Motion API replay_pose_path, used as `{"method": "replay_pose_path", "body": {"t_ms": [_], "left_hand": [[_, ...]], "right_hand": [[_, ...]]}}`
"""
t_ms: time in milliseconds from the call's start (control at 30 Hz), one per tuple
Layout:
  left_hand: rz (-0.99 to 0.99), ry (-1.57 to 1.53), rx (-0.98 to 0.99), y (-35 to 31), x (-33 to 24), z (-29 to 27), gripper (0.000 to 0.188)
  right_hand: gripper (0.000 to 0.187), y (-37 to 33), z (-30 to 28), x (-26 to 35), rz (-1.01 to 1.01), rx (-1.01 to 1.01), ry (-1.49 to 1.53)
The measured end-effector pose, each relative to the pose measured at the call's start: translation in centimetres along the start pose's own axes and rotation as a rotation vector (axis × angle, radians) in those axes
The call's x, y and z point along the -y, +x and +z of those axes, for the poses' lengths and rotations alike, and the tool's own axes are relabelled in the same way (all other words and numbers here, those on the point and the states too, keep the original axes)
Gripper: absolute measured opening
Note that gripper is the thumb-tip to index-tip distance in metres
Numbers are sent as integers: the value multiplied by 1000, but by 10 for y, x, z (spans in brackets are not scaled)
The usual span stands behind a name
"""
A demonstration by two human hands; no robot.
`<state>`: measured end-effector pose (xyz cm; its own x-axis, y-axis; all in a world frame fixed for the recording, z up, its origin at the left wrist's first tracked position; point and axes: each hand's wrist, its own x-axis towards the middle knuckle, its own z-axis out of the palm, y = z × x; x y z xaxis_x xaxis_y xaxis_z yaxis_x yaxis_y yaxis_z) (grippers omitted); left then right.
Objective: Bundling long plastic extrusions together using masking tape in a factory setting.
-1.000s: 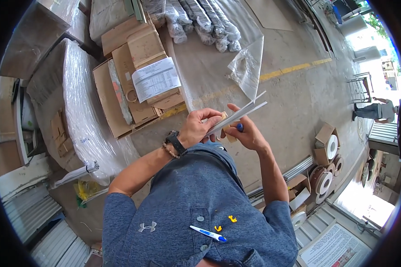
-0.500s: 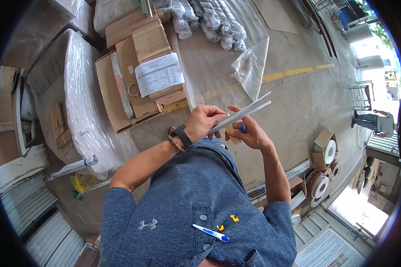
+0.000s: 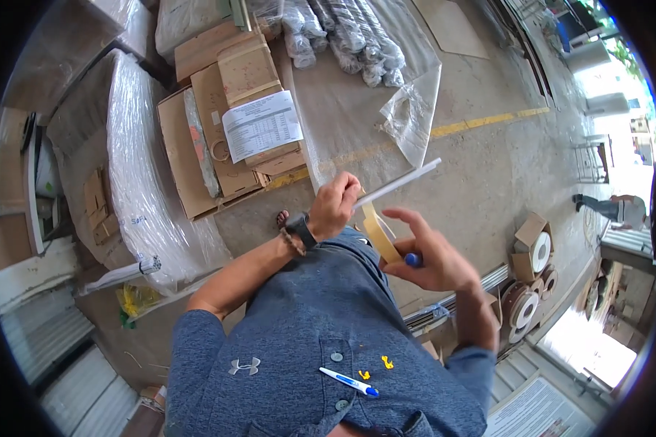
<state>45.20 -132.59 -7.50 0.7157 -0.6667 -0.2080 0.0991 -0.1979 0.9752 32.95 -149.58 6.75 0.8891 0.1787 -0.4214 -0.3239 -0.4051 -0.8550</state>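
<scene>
My left hand [image 3: 337, 200], wearing a dark wristband and beads, is closed on one end of a bundle of thin white strips [image 3: 402, 182]. The strips slant up and to the right. My right hand [image 3: 442, 256] holds a roll of yellowish tape [image 3: 378, 234] between thumb and fingers, its index finger stretched out. From the roll, the tape runs up toward the strips beside my left fingers; exactly where it sticks is hard to make out. A blue rounded end [image 3: 413, 260], perhaps of a pen, pokes out of my right hand.
Flattened cardboard boxes [image 3: 186, 149] with a printed sheet [image 3: 262, 125] lie ahead on the left, beside a plastic-wrapped panel [image 3: 135, 160]. Wrapped bundles [image 3: 357, 40] rest on a plastic sheet. Spools [image 3: 521, 306] stand at right; a person [image 3: 619, 210] is farther off.
My right hand has moved down and right, away from the strips, with the tape roll, which now shows more fully. My left hand keeps its hold; the strips look more closely bunched.
</scene>
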Motion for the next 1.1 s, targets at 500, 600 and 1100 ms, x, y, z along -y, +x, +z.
{"method": "replay_pose_path", "body": {"t_ms": [500,600,1100], "left_hand": [[-85,-103,-143,-62,-78,-30,27],[17,-174,-312,-41,-69,-49,37],[149,142,-231,-64,-100,-6,26]], "right_hand": [[96,171,-59,-93,-226,785,-3],[108,117,-32,-92,-106,687,185],[101,222,-131,25,-77,934,-279]]}}
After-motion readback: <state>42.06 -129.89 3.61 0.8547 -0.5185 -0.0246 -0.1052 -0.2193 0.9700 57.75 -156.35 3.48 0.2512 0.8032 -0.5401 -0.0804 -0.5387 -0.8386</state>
